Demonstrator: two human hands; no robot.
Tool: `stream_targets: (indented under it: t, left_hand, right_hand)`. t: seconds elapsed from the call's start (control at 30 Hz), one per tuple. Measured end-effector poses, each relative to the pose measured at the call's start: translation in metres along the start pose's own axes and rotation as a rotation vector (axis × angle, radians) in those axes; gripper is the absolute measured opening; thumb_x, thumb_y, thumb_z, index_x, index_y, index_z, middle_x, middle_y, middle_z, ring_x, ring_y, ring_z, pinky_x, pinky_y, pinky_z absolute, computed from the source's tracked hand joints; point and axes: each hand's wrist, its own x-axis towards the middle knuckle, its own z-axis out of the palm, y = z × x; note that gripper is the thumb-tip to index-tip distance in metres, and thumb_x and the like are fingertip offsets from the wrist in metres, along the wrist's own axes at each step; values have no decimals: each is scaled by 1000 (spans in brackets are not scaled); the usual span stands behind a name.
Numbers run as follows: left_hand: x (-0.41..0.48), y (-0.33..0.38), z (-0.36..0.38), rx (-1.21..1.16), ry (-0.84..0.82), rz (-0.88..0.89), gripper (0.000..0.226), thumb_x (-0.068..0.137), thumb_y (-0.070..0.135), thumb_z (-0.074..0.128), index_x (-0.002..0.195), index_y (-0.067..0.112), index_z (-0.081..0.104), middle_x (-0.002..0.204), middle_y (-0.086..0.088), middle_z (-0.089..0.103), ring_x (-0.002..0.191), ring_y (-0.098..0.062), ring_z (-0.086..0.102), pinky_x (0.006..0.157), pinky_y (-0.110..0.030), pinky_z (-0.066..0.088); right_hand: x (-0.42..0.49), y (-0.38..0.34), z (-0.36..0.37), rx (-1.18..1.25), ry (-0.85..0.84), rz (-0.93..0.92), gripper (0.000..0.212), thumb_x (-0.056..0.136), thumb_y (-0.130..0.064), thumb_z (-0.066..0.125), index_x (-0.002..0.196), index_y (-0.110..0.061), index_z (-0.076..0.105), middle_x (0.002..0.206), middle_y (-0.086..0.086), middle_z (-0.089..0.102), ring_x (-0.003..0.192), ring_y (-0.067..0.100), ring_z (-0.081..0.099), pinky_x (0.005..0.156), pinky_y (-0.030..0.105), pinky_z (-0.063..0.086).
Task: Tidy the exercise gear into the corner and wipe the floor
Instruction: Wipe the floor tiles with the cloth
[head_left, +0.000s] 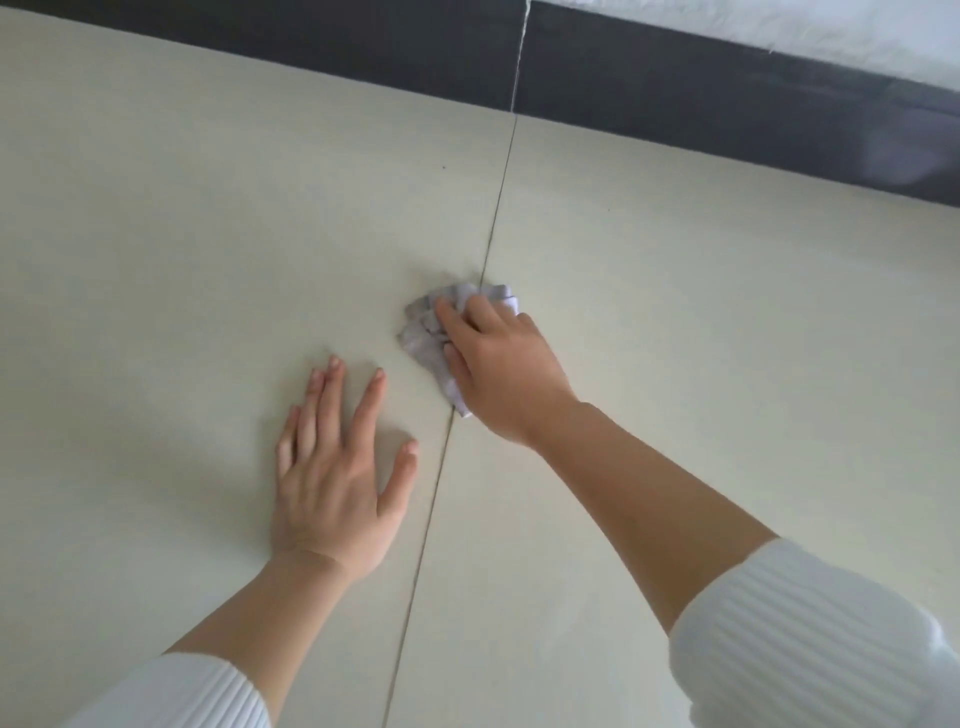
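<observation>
A crumpled pale lilac-grey cloth (423, 327) lies on the cream tiled floor (182, 234), right on a grout line. My right hand (501, 369) covers most of the cloth, fingers curled into it and pressing it down. My left hand (340, 478) rests flat on the floor to the left of the cloth, fingers straight and spread, holding nothing. Both forearms are bare, with white ribbed sleeves pushed up. No exercise gear is in view.
A dark skirting board (675, 98) runs along the base of a white wall (831, 36) at the top. A grout line (498, 208) crosses the floor from the wall toward me. Tiny dark specks dot the tiles.
</observation>
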Motion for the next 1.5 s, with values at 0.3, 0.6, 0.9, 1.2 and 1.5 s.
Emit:
stream_targets:
  t: [0.3, 0.6, 0.9, 1.2, 1.5]
  left_hand:
    - [-1, 1, -1, 31, -12, 22, 69, 91, 54, 27, 151, 22, 21, 160, -12, 13, 148, -26, 8, 116, -43, 12]
    - [0, 1, -3, 42, -42, 19, 69, 91, 53, 28, 152, 21, 20, 160, -12, 12, 148, -26, 6, 115, -42, 13]
    - [0, 1, -2, 10, -42, 7, 66, 90, 54, 28, 148, 21, 29, 159, -12, 16, 147, -26, 12, 113, -41, 12]
    - [1, 0, 1, -17, -30, 18, 70, 89, 56, 23, 151, 24, 20, 160, -11, 11, 148, -24, 4, 116, -40, 5]
    - [9, -29, -20, -228, -175, 207, 60, 98, 42, 22, 153, 26, 7, 161, 1, -8, 146, -10, -13, 116, -28, -4]
  right_hand:
    - [-39, 128, -33, -219, 153, 613, 45, 93, -22, 41, 133, -2, 47, 118, 28, 55, 95, 48, 59, 74, 48, 49]
    - [50, 125, -40, -64, 64, 690, 41, 95, -17, 38, 134, -2, 43, 136, 23, 44, 123, 39, 44, 92, 40, 39]
    - [46, -27, 15, 117, -81, -226, 54, 77, -11, 67, 130, -8, 57, 95, 10, 62, 85, 33, 57, 69, 36, 44]
    - [-73, 75, -21, -232, 125, 419, 51, 90, -26, 33, 131, -3, 54, 90, 24, 60, 75, 43, 60, 55, 43, 49]
    - [-45, -31, 3, -97, 9, 743, 60, 92, -18, 50, 148, -15, 29, 132, 16, 47, 118, 37, 48, 83, 42, 46]
